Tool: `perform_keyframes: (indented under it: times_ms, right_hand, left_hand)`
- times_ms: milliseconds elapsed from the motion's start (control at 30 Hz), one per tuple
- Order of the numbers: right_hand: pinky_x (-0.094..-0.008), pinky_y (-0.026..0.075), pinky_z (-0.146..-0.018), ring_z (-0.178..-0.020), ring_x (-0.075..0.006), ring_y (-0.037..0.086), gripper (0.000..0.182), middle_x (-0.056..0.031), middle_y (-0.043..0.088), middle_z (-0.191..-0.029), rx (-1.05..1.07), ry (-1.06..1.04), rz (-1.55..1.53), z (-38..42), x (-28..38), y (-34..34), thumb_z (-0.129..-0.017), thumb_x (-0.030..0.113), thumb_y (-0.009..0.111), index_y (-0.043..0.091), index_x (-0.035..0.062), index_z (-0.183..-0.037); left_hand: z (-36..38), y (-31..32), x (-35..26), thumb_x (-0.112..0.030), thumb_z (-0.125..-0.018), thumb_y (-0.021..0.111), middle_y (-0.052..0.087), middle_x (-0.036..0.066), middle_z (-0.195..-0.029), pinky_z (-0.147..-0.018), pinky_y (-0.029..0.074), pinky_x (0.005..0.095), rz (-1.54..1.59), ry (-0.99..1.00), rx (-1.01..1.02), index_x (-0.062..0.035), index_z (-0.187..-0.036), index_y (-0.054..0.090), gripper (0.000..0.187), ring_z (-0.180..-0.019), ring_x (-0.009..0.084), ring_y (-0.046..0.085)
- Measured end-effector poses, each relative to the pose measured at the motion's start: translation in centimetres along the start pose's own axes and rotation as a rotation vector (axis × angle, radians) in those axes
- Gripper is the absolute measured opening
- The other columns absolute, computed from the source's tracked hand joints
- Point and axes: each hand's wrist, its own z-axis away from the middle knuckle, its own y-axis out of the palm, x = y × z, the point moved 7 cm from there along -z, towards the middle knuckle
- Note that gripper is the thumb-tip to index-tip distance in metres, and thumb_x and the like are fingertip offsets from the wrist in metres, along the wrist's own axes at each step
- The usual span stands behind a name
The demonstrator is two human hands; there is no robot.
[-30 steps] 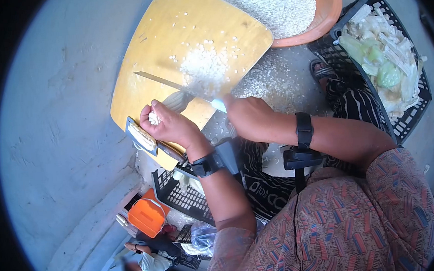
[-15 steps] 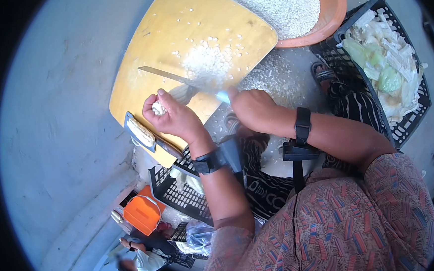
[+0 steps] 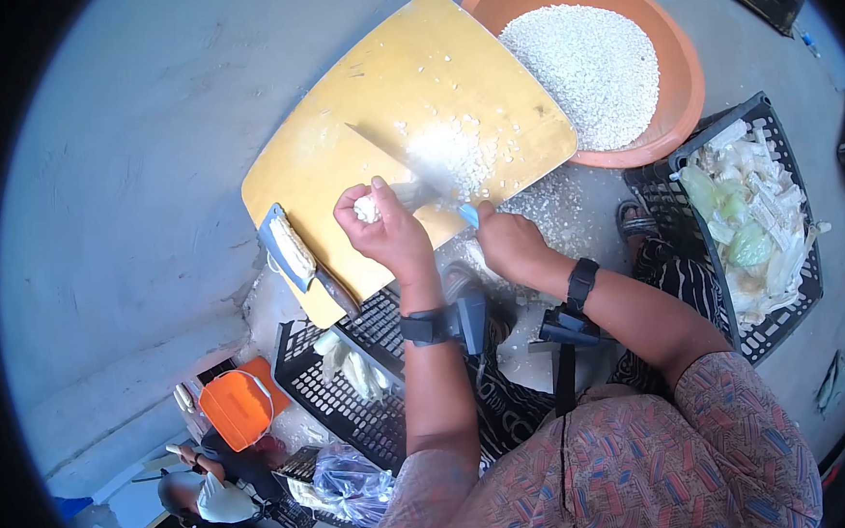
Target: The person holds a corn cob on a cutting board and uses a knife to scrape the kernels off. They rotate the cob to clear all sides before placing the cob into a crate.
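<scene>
My left hand [image 3: 389, 229] is closed around an ear of white corn [image 3: 366, 209], its end showing between thumb and fingers over the yellow board [image 3: 337, 124]. In my right hand [image 3: 513, 244] is a knife [image 3: 469, 216] with a light blue handle. Its long blade, blurred by motion, lies across the far side of the ear. A heap of cut white kernels [image 3: 450, 156] is spread on the board beyond the blade. Near the board's left edge rests a cleaver [image 3: 335, 293] with a wooden handle, and a pale corn cob [image 3: 292, 248] lies on its blade.
An orange basin [image 3: 687, 83] of white kernels stands at the board's upper right. Black crates hold husks [image 3: 754, 234] at right and ears of corn [image 3: 353, 365] below. An orange bucket [image 3: 236, 409] is lower left; another person [image 3: 226, 494] sits beyond it. Kernels litter the floor.
The whole view has shifted, so the board and basin sit lower and further right. The knife blade has changed its angle and slopes more steeply. Both hands keep their holds.
</scene>
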Motion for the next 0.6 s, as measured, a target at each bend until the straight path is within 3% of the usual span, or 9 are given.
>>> perform_keyframes:
  times_ms: [67, 133, 200, 300, 400, 600]
  right_hand:
    - [-0.0483, 0.047, -0.066, -0.071, -0.042, 0.059, 0.018, -0.0263, 0.059, -0.073, -0.015, 0.002, 0.029, -0.6, -0.4, 0.6, -0.081, 0.008, 0.046, 0.045, -0.0058, -0.093]
    - [-0.0482, 0.047, -0.065, -0.071, -0.0421, 0.059, 0.02, -0.0261, 0.059, -0.072, -0.032, 0.011, 0.026, -0.6, -0.3, 0.4, -0.081, 0.009, 0.047, 0.045, -0.006, -0.094]
    - [-0.0484, 0.046, -0.065, -0.07, -0.0421, 0.059, 0.023, -0.0265, 0.059, -0.072, -0.023, 0.001, 0.04, -0.3, -0.1, 0.3, -0.081, 0.011, 0.05, 0.045, -0.0064, -0.096]
    - [-0.0486, 0.046, -0.062, -0.067, -0.0425, 0.058, 0.028, -0.0268, 0.058, -0.071, -0.149, -0.034, -0.062, 0.0, 0.6, -0.8, -0.081, 0.013, 0.053, 0.044, -0.0068, -0.099]
    - [-0.0488, 0.045, -0.061, -0.066, -0.0432, 0.057, 0.029, -0.0264, 0.057, -0.069, -0.147, -0.068, -0.042, 0.0, 0.9, -0.4, -0.081, 0.013, 0.053, 0.043, -0.007, -0.099]
    - [-0.0512, 0.043, -0.065, -0.072, -0.045, 0.055, 0.028, -0.0265, 0.057, -0.073, -0.036, -0.188, -0.057, 1.3, 1.2, 2.5, -0.083, 0.02, 0.052, 0.046, -0.0034, -0.098]
  left_hand:
    - [0.0, -0.4, 0.0, -0.004, -0.082, 0.055, 0.047, 0.005, -0.082, -0.058, 0.041, 0.0237, -0.049, 0.047, -0.006, -0.0026, -0.089, 0.045, 0.012, -0.067, 0.0107, 0.047]
    - [0.0, -0.8, -0.3, 0.0, -0.079, 0.053, 0.047, 0.006, -0.084, -0.063, 0.043, 0.025, -0.038, -0.068, -0.002, -0.0036, -0.094, 0.044, 0.017, -0.071, 0.0122, 0.048]
    - [-0.6, -1.9, 1.0, 0.003, -0.076, 0.052, 0.047, 0.007, -0.088, -0.068, 0.043, 0.0249, -0.014, -0.052, -0.015, -0.0047, -0.098, 0.043, 0.024, -0.074, 0.0125, 0.048]
    - [-1.7, -4.5, 3.4, 0.003, -0.077, 0.053, 0.046, 0.007, -0.093, -0.071, 0.042, 0.0248, 0.348, -0.192, -0.198, -0.0046, -0.102, 0.042, 0.028, -0.08, 0.0126, 0.048]
    - [-2.8, -7.9, 3.8, -0.002, -0.083, 0.05, 0.045, 0.009, -0.096, -0.071, 0.041, 0.0254, 0.363, -0.187, -0.385, -0.004, -0.105, 0.04, 0.024, -0.081, 0.0125, 0.047]
    - [-3.1, -10.7, 1.5, -0.009, -0.088, 0.049, 0.046, 0.016, -0.109, -0.076, 0.049, 0.0375, 0.639, -0.17, -0.545, -0.0064, -0.115, 0.033, 0.031, -0.095, 0.0244, 0.053]
